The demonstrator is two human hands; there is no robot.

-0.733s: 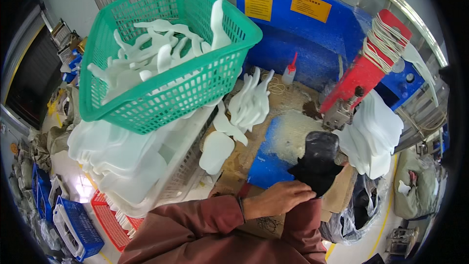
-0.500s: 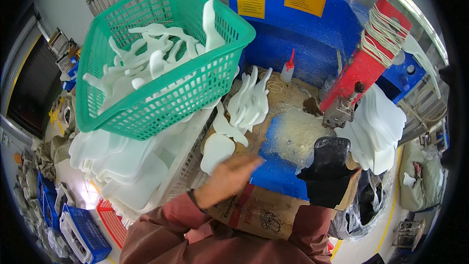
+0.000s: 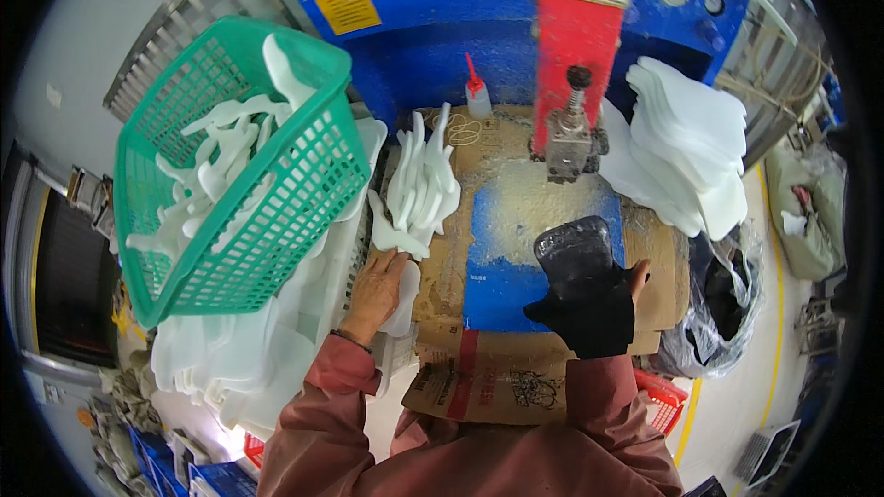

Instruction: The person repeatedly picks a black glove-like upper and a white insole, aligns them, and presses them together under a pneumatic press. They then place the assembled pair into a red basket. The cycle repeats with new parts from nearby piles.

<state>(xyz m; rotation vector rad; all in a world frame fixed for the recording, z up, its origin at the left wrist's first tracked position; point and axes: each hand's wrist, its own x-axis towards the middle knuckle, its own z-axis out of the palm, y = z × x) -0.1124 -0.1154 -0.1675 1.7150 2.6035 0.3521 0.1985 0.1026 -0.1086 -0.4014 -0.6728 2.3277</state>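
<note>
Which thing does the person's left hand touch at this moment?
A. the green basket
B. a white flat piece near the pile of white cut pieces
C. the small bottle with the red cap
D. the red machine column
B: the left hand lies on a white flat piece just below the pile of white cut pieces, apart from the green basket.

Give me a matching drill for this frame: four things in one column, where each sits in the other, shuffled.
Things:
1. green basket
2. white squeeze bottle
3. left hand
4. stack of white sheets

Places:
A. right of the red machine column
B. on a white curved piece
C. far left, tilted, holding white curved pieces
D. against the blue back wall

Pairs: 1-C, 2-D, 3-B, 4-A
</note>
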